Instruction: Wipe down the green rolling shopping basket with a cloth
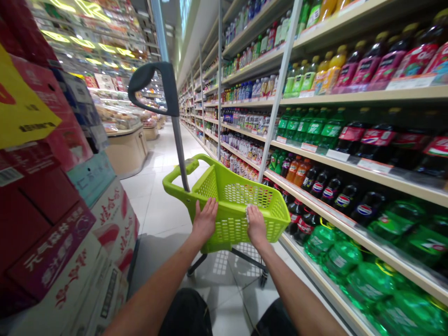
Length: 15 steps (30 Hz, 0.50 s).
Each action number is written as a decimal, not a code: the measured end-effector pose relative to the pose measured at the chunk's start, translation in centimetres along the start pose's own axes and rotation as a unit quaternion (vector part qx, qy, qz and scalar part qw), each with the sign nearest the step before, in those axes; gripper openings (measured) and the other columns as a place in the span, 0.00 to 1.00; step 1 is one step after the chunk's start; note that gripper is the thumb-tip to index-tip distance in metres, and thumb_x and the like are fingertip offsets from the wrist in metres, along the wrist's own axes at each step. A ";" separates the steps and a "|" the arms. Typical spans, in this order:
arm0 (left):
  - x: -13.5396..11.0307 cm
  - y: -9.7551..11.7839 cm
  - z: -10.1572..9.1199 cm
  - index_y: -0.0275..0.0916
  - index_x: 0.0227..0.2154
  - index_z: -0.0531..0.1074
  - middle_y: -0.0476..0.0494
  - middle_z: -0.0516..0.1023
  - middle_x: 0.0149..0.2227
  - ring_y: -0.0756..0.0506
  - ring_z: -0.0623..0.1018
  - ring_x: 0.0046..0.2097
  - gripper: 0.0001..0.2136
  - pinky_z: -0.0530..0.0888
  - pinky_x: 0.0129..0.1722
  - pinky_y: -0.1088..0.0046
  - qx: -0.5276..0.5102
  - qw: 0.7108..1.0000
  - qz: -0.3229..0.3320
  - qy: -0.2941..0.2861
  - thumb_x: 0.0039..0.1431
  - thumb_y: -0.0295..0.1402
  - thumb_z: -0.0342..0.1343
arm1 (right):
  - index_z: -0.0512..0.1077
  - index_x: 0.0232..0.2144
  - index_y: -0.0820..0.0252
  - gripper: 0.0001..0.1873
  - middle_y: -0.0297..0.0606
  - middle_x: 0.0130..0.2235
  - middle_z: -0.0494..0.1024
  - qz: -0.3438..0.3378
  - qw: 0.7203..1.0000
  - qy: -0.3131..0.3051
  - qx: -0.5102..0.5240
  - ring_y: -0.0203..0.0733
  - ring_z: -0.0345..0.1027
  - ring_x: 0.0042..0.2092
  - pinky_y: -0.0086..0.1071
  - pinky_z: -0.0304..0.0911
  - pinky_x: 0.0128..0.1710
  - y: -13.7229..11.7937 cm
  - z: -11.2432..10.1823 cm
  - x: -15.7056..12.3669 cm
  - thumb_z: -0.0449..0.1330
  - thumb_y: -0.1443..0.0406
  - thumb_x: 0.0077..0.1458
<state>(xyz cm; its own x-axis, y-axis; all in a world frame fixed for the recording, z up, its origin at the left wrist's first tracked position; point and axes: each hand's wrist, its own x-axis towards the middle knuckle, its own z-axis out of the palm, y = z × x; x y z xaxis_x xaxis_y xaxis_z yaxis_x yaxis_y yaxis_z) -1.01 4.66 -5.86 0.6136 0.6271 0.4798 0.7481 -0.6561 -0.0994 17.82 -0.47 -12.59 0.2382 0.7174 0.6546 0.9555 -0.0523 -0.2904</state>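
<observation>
A lime-green shopping basket cart (241,224) stands in front of me, with perforated walls and a grey pull handle (171,93) rising at its left end. Against its near side wall lies my left hand (206,219), fingers stretched out flat and holding nothing. My right hand (256,224) is closed over a small white wipe or tissue (248,213) at the near rim, further right. Most of the wipe is hidden under the fingers. Dark wheel legs show below the basket, and I see no goods inside it.
Shelves of bottled drinks (350,135) line the right side, with large green bottles (367,280) low down. Stacked drink cartons (112,224) stand close on the left. A tiled aisle (164,168) runs ahead past a rounded display counter (128,151).
</observation>
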 end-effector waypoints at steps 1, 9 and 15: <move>0.2 0.4 0.1 0.32 0.53 0.60 0.37 0.58 0.58 0.42 0.56 0.60 0.26 0.43 0.58 0.47 -0.006 1.000 0.005 -0.004 0.49 0.20 0.39 | 0.64 0.50 0.71 0.28 0.52 0.54 0.64 -0.018 1.000 -0.003 -0.001 0.46 0.50 0.59 0.45 0.51 0.56 -0.3 0.1 0.0 0.42 0.80 0.47; 0.5 1.6 0.6 0.32 0.53 0.59 0.37 0.58 0.58 0.43 0.57 0.60 0.26 0.42 0.58 0.46 -0.015 0.999 0.013 -0.029 0.49 0.20 0.39 | 0.64 0.50 0.68 0.29 0.50 0.53 0.66 -0.023 1.000 0.013 -0.014 0.45 0.49 0.59 0.45 0.50 0.55 3.5 -1.5 -1.2 0.41 0.80 0.46; 1.1 4.4 1.0 0.32 0.54 0.58 0.38 0.57 0.59 0.43 0.56 0.60 0.25 0.44 0.58 0.47 -0.027 0.997 0.033 -0.069 0.50 0.22 0.39 | 0.62 0.52 0.67 0.31 0.48 0.54 0.65 0.002 0.998 0.018 -0.054 0.43 0.47 0.60 0.45 0.50 0.56 5.6 -1.9 -2.2 0.43 0.80 0.44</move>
<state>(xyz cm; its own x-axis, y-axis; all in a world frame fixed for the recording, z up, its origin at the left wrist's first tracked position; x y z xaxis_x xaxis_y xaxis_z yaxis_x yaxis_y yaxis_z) 3.18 2.92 -6.60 0.6933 0.6305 0.3491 0.6921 -0.7175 -0.0786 22.94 -3.63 -14.31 0.2457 0.6918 0.6790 0.9674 -0.1310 -0.2166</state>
